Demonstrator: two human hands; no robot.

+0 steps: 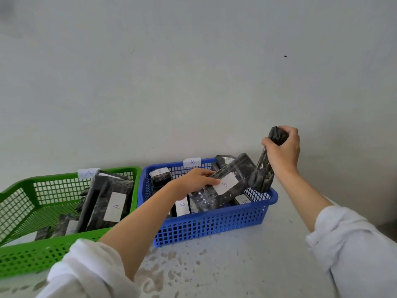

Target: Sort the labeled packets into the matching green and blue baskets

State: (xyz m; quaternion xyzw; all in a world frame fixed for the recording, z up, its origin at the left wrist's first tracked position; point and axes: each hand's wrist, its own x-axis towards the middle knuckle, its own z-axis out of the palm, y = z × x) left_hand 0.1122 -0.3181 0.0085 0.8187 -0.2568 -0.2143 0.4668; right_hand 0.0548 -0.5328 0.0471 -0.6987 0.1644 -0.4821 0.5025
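- Working from the near edge: white sleeves (354, 244) on both forearms, over a pale speckled floor (214, 272)
- Left hand (193, 179) reaches over the blue basket (210, 224), fingers closed on the near end of a flat dark packet (227, 179); its white label reads B, face up
- That packet's long axis runs from near-left up to far-right; it lies tilted across the packets already in the basket, far end raised toward the back rim
- Right hand (283, 151) is clenched on the bunched top of a second packet (263, 166), wrapped in black plastic, which hangs nearly upright; its lower end is at the basket's right rim, whether inside or just outside I cannot tell; no label visible on it
- Blue basket carries a B tag (192, 161) on its back rim and several B-labeled packets inside
- Green basket (30, 254) stands to the left, touching or just beside the blue one; A tag (88, 173) on its back rim, an A-labeled packet (107, 203) leaning inside
- Judgement: both held packets are already at the blue basket, so the B packet needs only lowering and release; the upright one must show its label first
- Beyond: plain grey wall (193, 72)
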